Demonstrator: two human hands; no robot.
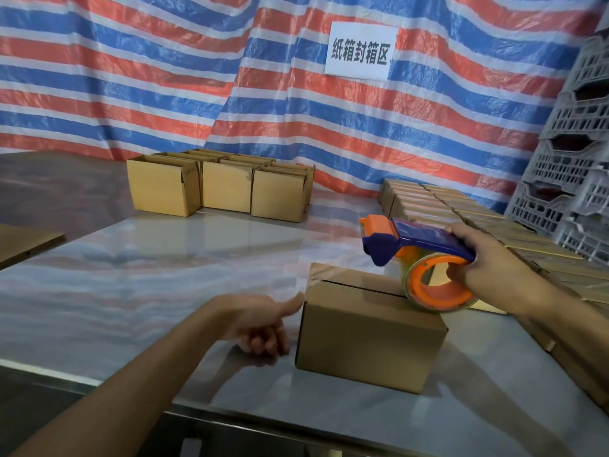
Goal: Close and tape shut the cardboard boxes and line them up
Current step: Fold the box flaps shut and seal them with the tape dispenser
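The right hand (484,258) grips a blue-and-orange tape dispenser (425,249), its roll resting on the closed cardboard box (369,334) lying between the two hands. The left hand (260,324) holds nothing, fingers loosely curled, thumb reaching the box's left edge. Open-topped boxes (224,189) stand well beyond the left hand.

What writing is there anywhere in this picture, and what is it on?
"纸箱封箱区": black characters on the white paper sign fixed to the striped tarp.
Small dark marks on a flap of the open boxes at the back: too small to read.
The tape dispenser in the right hand: no print that can be read.
The nearest box: no print shows.
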